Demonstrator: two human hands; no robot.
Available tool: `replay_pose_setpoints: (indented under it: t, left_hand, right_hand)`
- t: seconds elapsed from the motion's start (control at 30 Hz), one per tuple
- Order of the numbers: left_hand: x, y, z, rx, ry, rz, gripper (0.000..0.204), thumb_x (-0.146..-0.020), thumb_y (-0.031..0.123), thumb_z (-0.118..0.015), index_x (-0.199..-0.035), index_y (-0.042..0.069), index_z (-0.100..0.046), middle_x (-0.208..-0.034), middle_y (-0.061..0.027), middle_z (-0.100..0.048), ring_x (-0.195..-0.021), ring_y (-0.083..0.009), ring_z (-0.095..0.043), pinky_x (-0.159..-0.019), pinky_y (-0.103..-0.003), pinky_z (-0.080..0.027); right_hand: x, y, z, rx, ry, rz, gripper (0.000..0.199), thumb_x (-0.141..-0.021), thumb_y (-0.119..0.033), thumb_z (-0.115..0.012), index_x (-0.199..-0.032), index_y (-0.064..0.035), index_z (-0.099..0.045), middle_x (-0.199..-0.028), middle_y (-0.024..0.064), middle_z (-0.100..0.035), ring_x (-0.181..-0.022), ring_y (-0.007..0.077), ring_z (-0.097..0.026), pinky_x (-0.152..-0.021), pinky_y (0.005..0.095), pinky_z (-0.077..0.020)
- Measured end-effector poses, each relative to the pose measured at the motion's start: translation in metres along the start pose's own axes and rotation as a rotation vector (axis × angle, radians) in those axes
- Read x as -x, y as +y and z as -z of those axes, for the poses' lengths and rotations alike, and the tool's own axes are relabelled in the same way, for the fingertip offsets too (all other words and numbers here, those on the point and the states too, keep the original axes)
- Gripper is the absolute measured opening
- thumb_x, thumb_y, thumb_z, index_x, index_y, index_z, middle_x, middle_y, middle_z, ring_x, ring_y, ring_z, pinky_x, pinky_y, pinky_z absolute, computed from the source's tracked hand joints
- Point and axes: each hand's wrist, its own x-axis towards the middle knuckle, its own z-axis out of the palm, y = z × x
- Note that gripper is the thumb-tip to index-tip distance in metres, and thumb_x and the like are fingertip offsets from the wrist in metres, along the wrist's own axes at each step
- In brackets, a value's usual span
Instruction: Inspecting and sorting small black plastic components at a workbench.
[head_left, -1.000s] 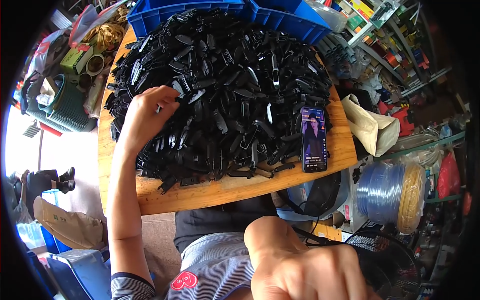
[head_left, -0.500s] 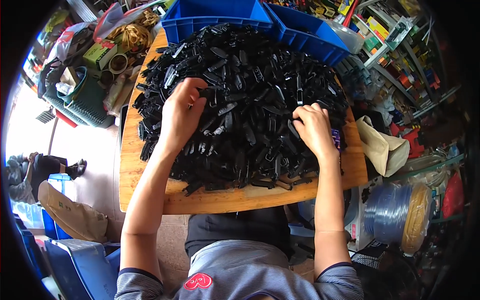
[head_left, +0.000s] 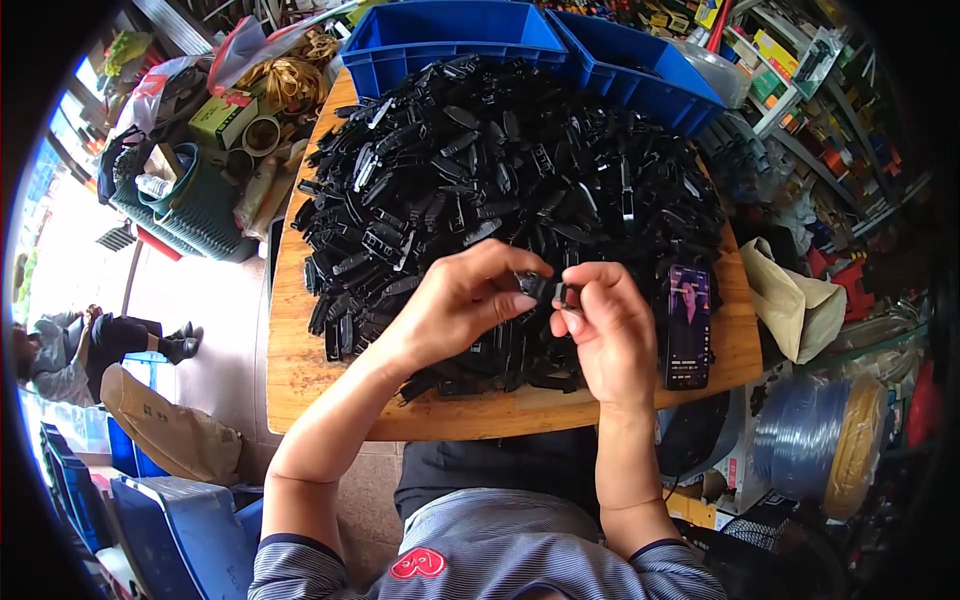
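Observation:
Above the near part of a big heap of small black plastic parts (head_left: 500, 190), my two hands are close together. Pinched between the thumb and fingers of my left hand (head_left: 452, 302) is a black plastic part (head_left: 533, 287). My right hand (head_left: 614, 330) grips another small black plastic part (head_left: 568, 295) in its fingertips. The two parts meet or nearly touch end to end; whether they are joined I cannot tell. My fingers cover much of both, so their exact shape is hidden.
The heap lies on a wooden table (head_left: 300, 400). A lit phone (head_left: 688, 340) rests at its right side. Two blue bins (head_left: 450, 55) stand behind the heap. Wrapped coils (head_left: 815, 440) are at the right, a green basket (head_left: 190, 215) at the left. Another person (head_left: 85, 350) sits far left.
Both hands have left separate spots on the heap and come together at its near middle, each now with a black part. My right hand has turned palm inward, uncovering the phone.

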Motion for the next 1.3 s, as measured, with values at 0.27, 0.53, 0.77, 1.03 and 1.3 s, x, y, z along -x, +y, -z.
replay_pose_setpoints:
  t: [0.27, 0.53, 0.77, 1.03, 1.3]
  left_hand:
    - [0.003, 0.000, -0.009, -0.161, 0.029, -0.234, 0.025, -0.083, 0.012, -0.063, -0.105, 0.000, -0.055, -0.092, -0.0102, -0.058, -0.078, -0.0198, -0.059, -0.067, -0.028, -0.046]
    - [0.006, -0.001, -0.010, -0.218, 0.048, -0.280, 0.031, -0.085, 0.022, -0.061, -0.104, -0.001, -0.053, -0.087, -0.0102, -0.056, -0.074, -0.0214, -0.057, -0.066, -0.031, -0.046]
    - [0.007, 0.017, 0.001, -0.280, 0.070, -0.359, 0.028, -0.083, 0.015, -0.062, -0.104, -0.001, -0.052, -0.084, -0.0123, -0.053, -0.071, -0.0244, -0.056, -0.064, -0.032, -0.046]
    - [0.008, 0.015, 0.001, -0.338, 0.049, -0.359, 0.031, -0.081, 0.018, -0.064, -0.104, -0.001, -0.053, -0.083, -0.0132, -0.053, -0.071, -0.0279, -0.057, -0.063, -0.035, -0.048]
    - [0.009, 0.015, 0.000, -0.498, 0.044, -0.520, 0.029, -0.080, 0.015, -0.065, -0.100, -0.001, -0.053, -0.077, -0.0113, -0.052, -0.066, -0.0282, -0.052, -0.059, -0.036, -0.043]
  right_hand:
    - [0.001, 0.002, 0.001, 0.089, -0.009, 0.060, 0.019, -0.087, -0.014, -0.060, -0.101, -0.0029, -0.052, -0.077, 0.0000, -0.051, -0.067, 0.0079, -0.048, -0.062, 0.0248, -0.0434]
    - [0.007, 0.002, -0.001, 0.130, 0.009, -0.027, 0.010, -0.083, -0.009, -0.063, -0.086, -0.0040, -0.054, -0.064, 0.0002, -0.050, -0.053, 0.0070, -0.044, -0.050, 0.0228, -0.0395]
    - [-0.001, -0.016, -0.001, -0.033, 0.017, 0.093, 0.015, -0.085, -0.014, -0.063, -0.091, -0.0032, -0.054, -0.066, -0.0006, -0.049, -0.055, 0.0053, -0.044, -0.050, 0.0235, -0.0410]
    - [0.001, -0.007, -0.009, -0.031, -0.015, 0.033, 0.017, -0.084, -0.013, -0.065, -0.092, -0.0031, -0.054, -0.070, 0.0004, -0.053, -0.056, 0.0055, -0.046, -0.050, 0.0212, -0.0417]
    - [0.005, -0.011, -0.004, -0.082, -0.050, -0.228, 0.017, -0.083, -0.016, -0.066, -0.085, -0.0059, -0.052, -0.067, 0.0021, -0.053, -0.050, 0.0060, -0.046, -0.044, 0.0217, -0.0430]
